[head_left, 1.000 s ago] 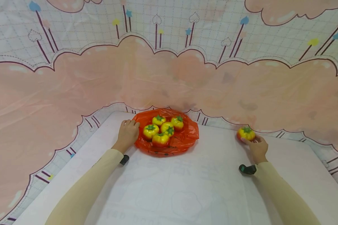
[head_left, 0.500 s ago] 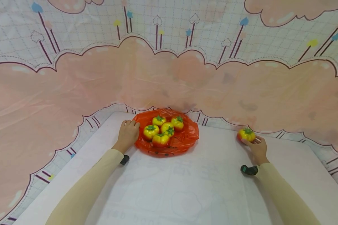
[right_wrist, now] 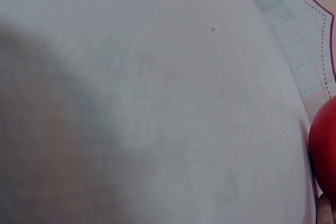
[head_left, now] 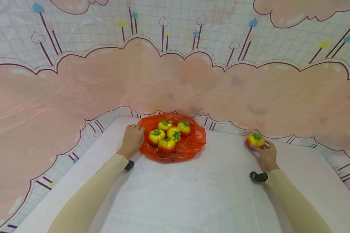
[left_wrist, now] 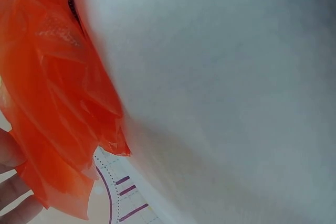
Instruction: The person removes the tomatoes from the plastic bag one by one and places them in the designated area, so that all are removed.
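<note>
Hands well apart. Left hand point(head_left: 133, 137) gripped the left edge of the red plastic bag point(head_left: 191, 147) mid-frame; thumb placement unclear, the left wrist view cropping it. Right hand point(head_left: 266, 153) held the lone fruit point(head_left: 255, 140) right of centre. Judged risks: a hard tug could collapse the thin plastic and tip out five loose fruits point(head_left: 173, 133); glossy skin might slip. Lone fruit: yellow crown, red underside, green star-shaped calyx.

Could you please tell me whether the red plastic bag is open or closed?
The red plastic bag is open: its mouth is spread, leaving five yellow-red fruits visible inside, with the left hand at its edge.
</note>
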{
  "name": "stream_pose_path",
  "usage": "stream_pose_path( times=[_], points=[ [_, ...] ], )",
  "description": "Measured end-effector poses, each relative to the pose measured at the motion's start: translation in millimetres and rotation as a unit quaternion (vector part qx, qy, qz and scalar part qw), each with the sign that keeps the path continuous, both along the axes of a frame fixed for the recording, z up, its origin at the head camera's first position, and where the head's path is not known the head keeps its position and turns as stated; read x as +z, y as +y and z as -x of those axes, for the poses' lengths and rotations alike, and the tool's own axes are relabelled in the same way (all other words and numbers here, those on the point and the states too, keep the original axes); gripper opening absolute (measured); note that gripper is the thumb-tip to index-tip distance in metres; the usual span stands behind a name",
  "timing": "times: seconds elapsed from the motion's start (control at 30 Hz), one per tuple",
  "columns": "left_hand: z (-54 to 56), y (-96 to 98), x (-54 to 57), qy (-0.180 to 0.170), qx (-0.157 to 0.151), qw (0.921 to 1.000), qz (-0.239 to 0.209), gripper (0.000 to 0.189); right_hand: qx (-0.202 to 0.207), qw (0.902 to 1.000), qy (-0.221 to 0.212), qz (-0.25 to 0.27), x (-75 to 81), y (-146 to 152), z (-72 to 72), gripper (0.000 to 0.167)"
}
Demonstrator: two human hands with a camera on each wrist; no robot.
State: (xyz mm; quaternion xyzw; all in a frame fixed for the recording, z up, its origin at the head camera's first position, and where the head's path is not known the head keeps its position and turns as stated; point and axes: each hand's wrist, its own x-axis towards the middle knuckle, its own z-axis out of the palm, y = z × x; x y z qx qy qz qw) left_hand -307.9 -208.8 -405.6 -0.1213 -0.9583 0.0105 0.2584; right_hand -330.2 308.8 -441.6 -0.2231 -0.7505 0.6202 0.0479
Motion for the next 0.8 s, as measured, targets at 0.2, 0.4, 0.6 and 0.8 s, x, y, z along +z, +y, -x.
stream_pose_path(
  times=[0.2,0.4,0.6,0.8],
  points=[
    [0.6,-0.1,-0.5,0.004,-0.003,1.0,-0.001,0.016,0.009,0.9999,-0.003,-0.007,0.3,0,0.3,0.093],
    [2.5,-0.3,-2.1,0.01,-0.005,0.9999,0.0,0.016,0.029,0.9994,-0.004,-0.019,3.1,0,-2.2,0.093],
    [3.4,-0.9,-3.6,0.021,-0.01,0.9997,-0.001,0.016,0.085,0.9931,0.002,-0.08,6.1,5,-7.6,0.094],
    [3.0,-1.1,-3.4,0.024,-0.011,0.9997,-0.001,0.017,0.135,0.985,0.002,-0.108,10.4,14,-11.5,0.097]
  ],
)
